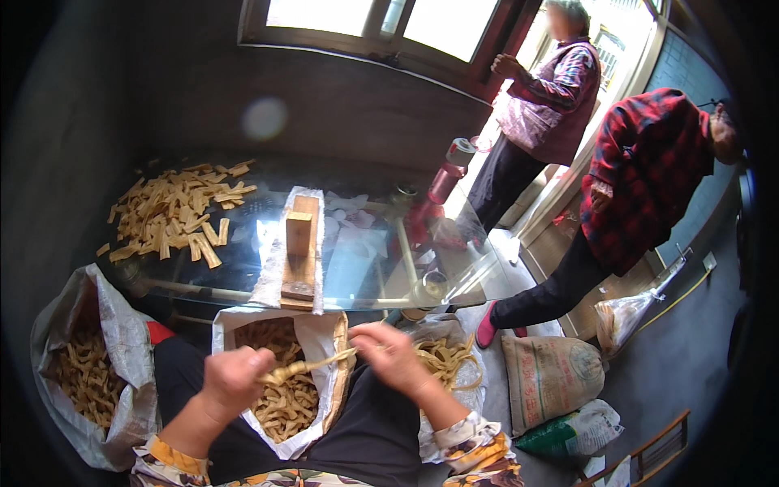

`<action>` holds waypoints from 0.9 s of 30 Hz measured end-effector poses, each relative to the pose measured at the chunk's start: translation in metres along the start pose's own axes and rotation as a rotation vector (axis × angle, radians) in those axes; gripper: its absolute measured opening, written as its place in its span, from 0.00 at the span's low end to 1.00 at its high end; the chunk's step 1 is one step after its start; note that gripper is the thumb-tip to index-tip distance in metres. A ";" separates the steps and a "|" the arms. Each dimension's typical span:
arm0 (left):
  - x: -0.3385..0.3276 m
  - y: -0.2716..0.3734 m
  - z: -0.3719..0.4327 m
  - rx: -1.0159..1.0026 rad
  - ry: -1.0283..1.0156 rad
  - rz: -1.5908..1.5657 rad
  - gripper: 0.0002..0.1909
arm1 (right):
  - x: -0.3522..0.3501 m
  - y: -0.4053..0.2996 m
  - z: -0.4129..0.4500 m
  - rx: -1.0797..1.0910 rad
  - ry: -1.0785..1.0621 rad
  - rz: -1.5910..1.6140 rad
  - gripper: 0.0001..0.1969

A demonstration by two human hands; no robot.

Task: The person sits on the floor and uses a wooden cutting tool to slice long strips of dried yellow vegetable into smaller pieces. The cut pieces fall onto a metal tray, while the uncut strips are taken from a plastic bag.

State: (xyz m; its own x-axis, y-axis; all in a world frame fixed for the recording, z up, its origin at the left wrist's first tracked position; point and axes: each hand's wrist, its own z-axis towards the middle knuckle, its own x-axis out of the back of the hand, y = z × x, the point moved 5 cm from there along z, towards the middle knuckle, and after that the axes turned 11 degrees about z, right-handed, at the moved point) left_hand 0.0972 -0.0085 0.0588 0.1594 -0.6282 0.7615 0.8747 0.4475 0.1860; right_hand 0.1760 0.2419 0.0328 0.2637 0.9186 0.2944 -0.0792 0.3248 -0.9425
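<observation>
Between my two fists stretches a twisted tan strip [313, 366] of what looks like dried plant or bean-curd material. My left hand [238, 374] grips its thicker end. The thinner end is in my right hand [389, 358], slightly higher up. Just below the strip, an open white-lined sack [295, 447] stands between my legs, holding many curled tan pieces [283, 411]. Beside my right forearm, a clear plastic bag [465, 399] contains long tan strips [447, 356].
A glass table [359, 268] bears a pile of flat tan pieces [170, 210], a wooden block stand [299, 243] on a cloth and a red-and-clear jar [447, 176]. Another open sack [131, 389] stands left. Two people [548, 103] [645, 176] stand right, near full sacks [554, 383].
</observation>
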 end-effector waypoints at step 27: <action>0.015 0.009 -0.017 -0.039 -0.127 -0.039 0.07 | -0.062 -0.037 -0.042 -0.010 -0.099 0.024 0.07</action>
State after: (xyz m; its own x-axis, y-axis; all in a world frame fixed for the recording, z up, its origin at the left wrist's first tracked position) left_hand 0.1156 -0.0252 0.0615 0.0682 -0.5580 0.8270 0.8968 0.3975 0.1943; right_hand 0.2030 0.1639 0.0431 0.1652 0.9442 0.2851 -0.0743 0.3002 -0.9510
